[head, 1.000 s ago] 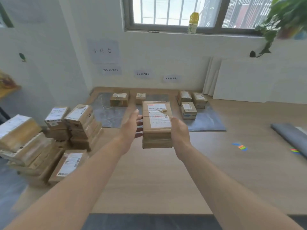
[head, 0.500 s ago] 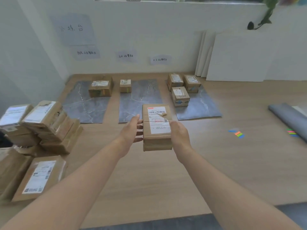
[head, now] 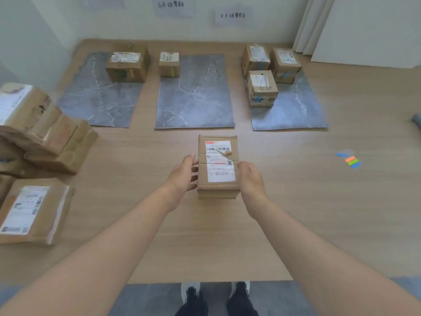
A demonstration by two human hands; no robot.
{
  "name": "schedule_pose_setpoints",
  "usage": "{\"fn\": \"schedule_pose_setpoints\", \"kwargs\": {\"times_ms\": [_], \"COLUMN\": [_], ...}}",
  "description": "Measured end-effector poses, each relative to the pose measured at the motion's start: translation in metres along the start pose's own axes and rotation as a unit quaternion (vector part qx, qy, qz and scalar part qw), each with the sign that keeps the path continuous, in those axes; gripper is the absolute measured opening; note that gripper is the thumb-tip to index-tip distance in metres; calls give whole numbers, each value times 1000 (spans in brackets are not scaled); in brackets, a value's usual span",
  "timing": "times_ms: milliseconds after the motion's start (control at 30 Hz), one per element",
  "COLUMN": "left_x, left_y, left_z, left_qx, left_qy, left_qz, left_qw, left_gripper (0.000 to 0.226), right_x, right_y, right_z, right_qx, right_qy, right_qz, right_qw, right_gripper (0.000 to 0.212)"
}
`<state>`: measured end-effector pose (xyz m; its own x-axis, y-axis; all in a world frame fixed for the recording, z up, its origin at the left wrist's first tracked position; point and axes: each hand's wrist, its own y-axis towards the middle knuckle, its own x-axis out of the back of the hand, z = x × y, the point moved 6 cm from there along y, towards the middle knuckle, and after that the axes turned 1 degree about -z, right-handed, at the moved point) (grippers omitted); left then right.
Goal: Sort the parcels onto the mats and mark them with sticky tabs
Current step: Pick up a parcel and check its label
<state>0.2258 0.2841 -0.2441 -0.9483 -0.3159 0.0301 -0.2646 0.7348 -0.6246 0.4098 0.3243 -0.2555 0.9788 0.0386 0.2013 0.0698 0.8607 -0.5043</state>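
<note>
Grip is two-handed: left hand (head: 183,177) and right hand (head: 250,180) clasp the sides of the brown cardboard parcel with white label (head: 217,166), over the wooden counter (head: 307,224), just short of the middle grey marbled mat (head: 196,99). Read the label first, then set it down flat.

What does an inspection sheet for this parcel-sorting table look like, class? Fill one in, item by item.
Surface: wooden table, three grey mats at the back.
Job's things: left mat bears one parcel; middle mat one small parcel; right mat three parcels; held parcel in front of the middle mat; sticky tabs on the table, right.
Clutter: unsorted parcels piled at the left.
Hands: left hand and right hand grip the held parcel's sides.
Cables: nothing seen.
Surroundings: paper labels on the wall; white boards leaning at the right; shoes below the table edge.
</note>
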Motion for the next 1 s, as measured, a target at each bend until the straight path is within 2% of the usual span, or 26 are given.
{"fn": "schedule_pose_setpoints", "kwargs": {"times_ms": [200,533,633,767,1000], "left_x": [-5,1,2,-4,-44], "left_y": [16,17,9,-7,-41], "left_z": [41,55,40,1,-71], "left_qx": [41,37,14,-47,-133], "left_qy": [-11,-12,-13,-9,30], "left_qz": [-9,-25,-29,-14,64], "left_qw": [999,999,999,999,989], "left_gripper": [37,39,47,45,50], "right_x": [-3,-5,2,18,62], "right_y": [14,16,13,2,-26], "right_z": [-42,-53,-43,-13,41], "right_qx": [-31,-23,-13,14,78], "right_qy": [2,4,10,38,80], "right_qz": [19,7,-14,-36,-82], "right_qw": [999,1000,1000,999,990], "right_gripper": [28,27,29,19,20]}}
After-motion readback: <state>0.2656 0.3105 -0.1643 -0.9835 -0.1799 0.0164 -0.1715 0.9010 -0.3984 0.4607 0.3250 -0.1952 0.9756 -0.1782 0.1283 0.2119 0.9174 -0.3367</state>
